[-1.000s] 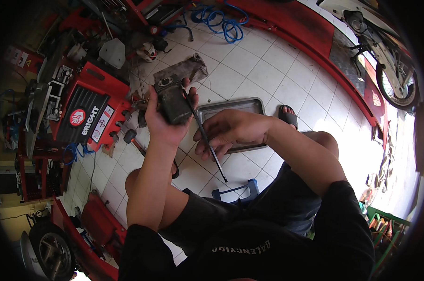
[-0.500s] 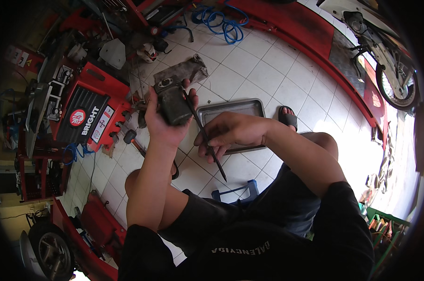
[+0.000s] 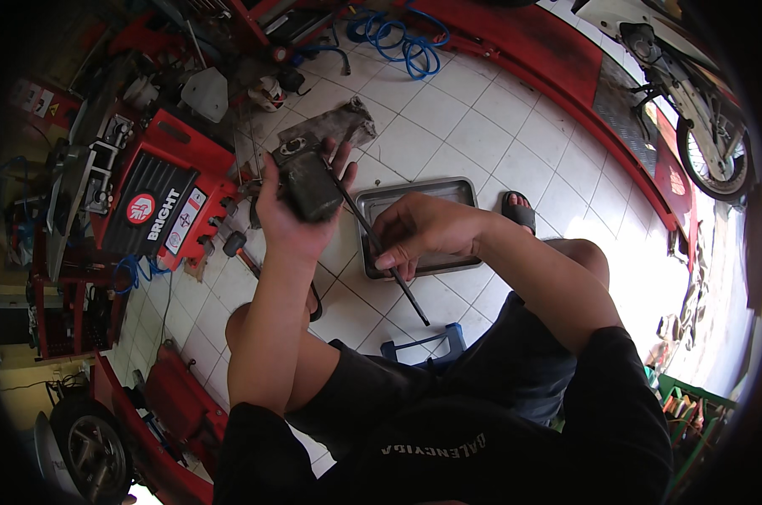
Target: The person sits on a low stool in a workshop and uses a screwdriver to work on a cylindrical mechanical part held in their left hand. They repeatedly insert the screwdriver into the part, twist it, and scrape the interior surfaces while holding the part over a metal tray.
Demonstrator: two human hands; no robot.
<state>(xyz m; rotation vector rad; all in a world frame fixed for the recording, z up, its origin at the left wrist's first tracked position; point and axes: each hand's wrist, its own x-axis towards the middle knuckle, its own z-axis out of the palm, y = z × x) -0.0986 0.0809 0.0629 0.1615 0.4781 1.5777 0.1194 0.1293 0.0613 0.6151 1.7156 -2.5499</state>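
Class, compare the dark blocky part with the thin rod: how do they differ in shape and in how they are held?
The blocky part is chunky and broad, while the rod is slender and straight. The part sits in the palm of the left hand; the rod is held in the fingers of the right hand. Both look dark.

Lettering (image 3: 164, 215) on machine (image 3: 195, 151) and, apparently, shirt (image 3: 482, 480)

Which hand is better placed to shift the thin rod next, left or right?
Probably the right hand: it holds the thin dark rod below its middle. The left hand looks less free, since it supports the dark boxy part on its palm.
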